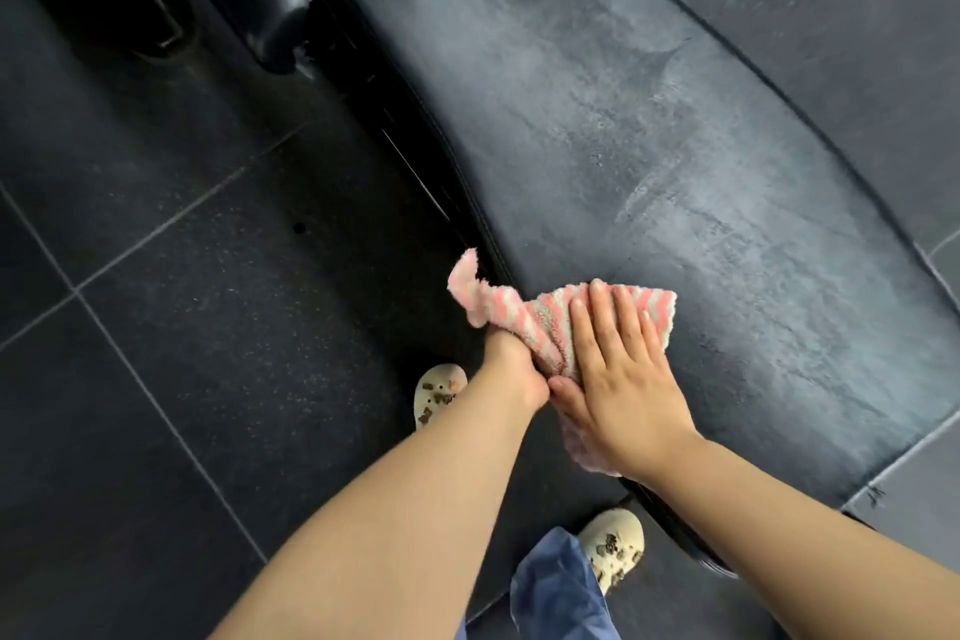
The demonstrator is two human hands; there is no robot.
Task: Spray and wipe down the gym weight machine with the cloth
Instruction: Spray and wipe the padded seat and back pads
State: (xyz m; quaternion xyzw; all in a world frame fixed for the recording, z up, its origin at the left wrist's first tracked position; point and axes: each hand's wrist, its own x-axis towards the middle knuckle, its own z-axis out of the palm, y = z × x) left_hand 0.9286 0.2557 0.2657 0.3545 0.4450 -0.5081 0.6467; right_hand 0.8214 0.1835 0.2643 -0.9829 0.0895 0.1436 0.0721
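Soft, light striped cloth point(553, 322) on near edge of padded machine surface point(675, 172), pressed flat under right hand point(623, 374) with straight fingers, bunched end gripped by left hand point(514, 369); probably limp, best held by gathered corner.

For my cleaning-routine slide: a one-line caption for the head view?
Right hand presses a striped cloth flat on the wet bench pad; left hand grips its bunched end.
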